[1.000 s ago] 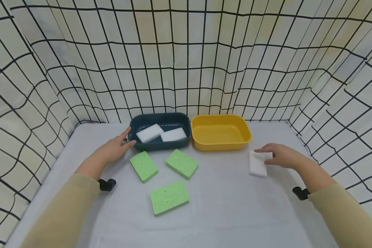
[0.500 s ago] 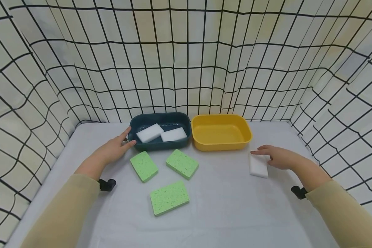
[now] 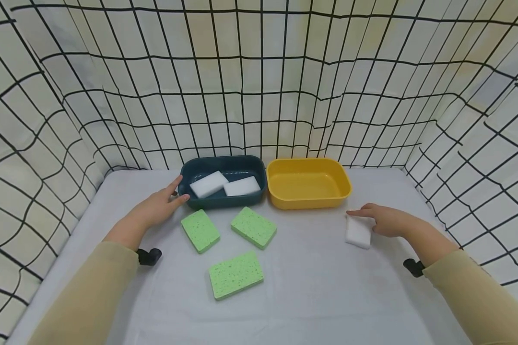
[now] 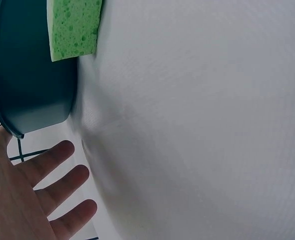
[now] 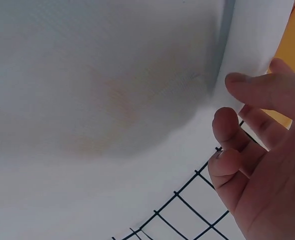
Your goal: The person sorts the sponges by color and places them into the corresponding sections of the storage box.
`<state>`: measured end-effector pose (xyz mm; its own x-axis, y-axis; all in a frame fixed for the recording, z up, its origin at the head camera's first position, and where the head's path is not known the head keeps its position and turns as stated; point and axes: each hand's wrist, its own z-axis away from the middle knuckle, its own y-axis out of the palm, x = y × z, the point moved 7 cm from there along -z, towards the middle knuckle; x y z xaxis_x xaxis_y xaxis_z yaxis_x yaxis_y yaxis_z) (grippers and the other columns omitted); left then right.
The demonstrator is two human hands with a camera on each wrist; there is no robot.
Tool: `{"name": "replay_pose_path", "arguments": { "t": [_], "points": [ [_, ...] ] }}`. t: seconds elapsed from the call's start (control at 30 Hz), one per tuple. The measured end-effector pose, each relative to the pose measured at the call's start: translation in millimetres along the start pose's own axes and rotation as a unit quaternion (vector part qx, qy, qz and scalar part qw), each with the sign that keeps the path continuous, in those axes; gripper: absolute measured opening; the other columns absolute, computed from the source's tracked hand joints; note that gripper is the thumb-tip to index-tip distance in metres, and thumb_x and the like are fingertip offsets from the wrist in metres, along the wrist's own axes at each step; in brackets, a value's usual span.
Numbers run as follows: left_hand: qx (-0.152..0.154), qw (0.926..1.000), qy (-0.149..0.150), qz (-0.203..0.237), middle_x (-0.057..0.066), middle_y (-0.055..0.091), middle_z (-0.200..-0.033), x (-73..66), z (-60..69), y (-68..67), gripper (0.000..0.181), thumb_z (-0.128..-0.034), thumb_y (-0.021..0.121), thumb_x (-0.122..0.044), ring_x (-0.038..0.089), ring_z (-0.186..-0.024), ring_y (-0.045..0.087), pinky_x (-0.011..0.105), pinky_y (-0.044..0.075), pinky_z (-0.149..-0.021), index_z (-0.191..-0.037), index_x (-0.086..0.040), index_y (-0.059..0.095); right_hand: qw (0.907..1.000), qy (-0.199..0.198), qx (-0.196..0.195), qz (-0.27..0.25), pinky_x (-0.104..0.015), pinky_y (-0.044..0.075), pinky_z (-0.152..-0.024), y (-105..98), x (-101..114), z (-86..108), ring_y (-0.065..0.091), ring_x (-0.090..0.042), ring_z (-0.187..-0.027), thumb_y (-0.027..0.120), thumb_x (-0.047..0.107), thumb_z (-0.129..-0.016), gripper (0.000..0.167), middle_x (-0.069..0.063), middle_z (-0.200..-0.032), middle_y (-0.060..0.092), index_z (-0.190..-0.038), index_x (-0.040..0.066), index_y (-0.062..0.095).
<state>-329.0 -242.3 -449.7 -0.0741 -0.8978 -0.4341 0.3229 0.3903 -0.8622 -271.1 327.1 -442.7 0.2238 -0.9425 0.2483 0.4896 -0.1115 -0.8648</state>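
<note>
At the left end of the dark teal tub (image 3: 222,203), my left hand (image 3: 155,208) touches the rim with thumb and a finger. The left wrist view shows its other fingers spread and straight beside the tub wall. Two white sponges (image 3: 209,184) lie inside the tub. My right hand (image 3: 390,221) holds another white sponge (image 3: 357,234) at the right, the index finger across its far end and the thumb at its side. In the right wrist view the remaining fingers are curled, and part of this sponge (image 5: 260,35) shows beyond the thumb.
A yellow tub (image 3: 308,203) with nothing in it stands against the teal tub's right side. Three green sponges (image 3: 236,275) lie on the white-covered table (image 3: 311,297) in front of the tubs. Black wire mesh (image 3: 261,91) encloses the back and both sides.
My right hand has slid a little left over the white sponge, its index finger reaching across the far end. The sponge has shifted slightly. The left hand has stayed at the teal tub.
</note>
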Motion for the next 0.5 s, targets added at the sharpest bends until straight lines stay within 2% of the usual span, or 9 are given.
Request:
{"name": "replay_pose_path", "arguments": {
  "t": [0.2, 0.37, 0.5],
  "points": [
    [-0.001, 1.0, 0.001, 0.0, 0.027, 0.031, -0.155, -1.1, 0.8, -0.7, 0.082, -0.0975, 0.026, -0.071, 0.055, -0.141, 0.019, 0.075, 0.015, -0.108, -0.158, -0.032, -0.014, 0.9999, 0.012, 0.003, -0.006, -0.067, 0.043, -0.097, -0.2, -2.1, 3.2, 0.048, -0.046, -0.124, 0.078, 0.014, -0.085, 0.066, -0.022, -0.142, 0.049, -0.144, 0.031, 0.054],
    [-0.003, 1.0, 0.002, -0.002, 0.028, 0.031, -0.155, -1.9, 2.1, -1.3, 0.083, -0.0977, 0.026, -0.071, 0.056, -0.141, 0.02, 0.075, 0.016, -0.107, -0.158, -0.031, -0.013, 0.9995, 0.024, 0.006, -0.022, -0.066, 0.04, -0.1, 0.8, -4.6, 7.2, 0.044, -0.045, -0.128, 0.083, 0.028, -0.081, 0.07, -0.02, -0.145, 0.048, -0.144, 0.032, 0.054],
    [-0.002, 1.0, 0.0, -0.002, 0.028, 0.031, -0.155, -1.8, 2.2, -0.9, 0.083, -0.0975, 0.026, -0.071, 0.056, -0.141, 0.02, 0.075, 0.017, -0.107, -0.158, -0.031, -0.014, 0.9992, 0.026, 0.006, -0.031, -0.067, 0.04, -0.1, 1.2, -6.2, 10.2, 0.042, -0.046, -0.13, 0.083, 0.03, -0.081, 0.071, -0.02, -0.147, 0.045, -0.145, 0.032, 0.052]
  ]
}}
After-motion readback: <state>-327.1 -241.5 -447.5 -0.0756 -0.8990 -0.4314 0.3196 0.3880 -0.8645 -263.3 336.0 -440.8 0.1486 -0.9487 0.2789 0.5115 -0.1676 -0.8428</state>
